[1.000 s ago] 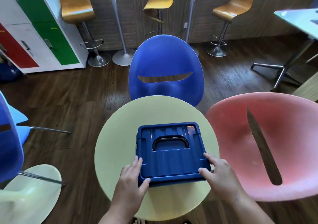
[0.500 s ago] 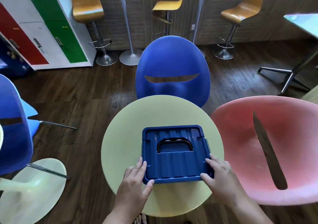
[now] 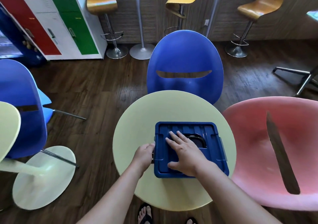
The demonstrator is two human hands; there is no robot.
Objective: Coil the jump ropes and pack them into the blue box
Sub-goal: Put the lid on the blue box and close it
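Observation:
The blue box (image 3: 213, 148) stands on the round pale-yellow table (image 3: 137, 120) with its ribbed lid on and a black handle set into the lid. My right hand (image 3: 184, 153) lies flat on the lid, fingers straight and spread, covering part of the handle. My left hand (image 3: 143, 154) is at the box's left side, fingers curled around the side latch there. No jump ropes are visible.
A blue chair (image 3: 185, 65) stands behind the table, a pink chair (image 3: 268, 148) to the right, another blue chair (image 3: 20, 110) and a pale-yellow seat (image 3: 43, 175) to the left. Bar stools (image 3: 258, 3) and coloured lockers (image 3: 56, 20) line the back. Sandalled feet (image 3: 144, 213) show below.
Both hands left the box's front corners. My right hand moved onto the lid top, and my left hand moved to the left side latch. The camera view shifted.

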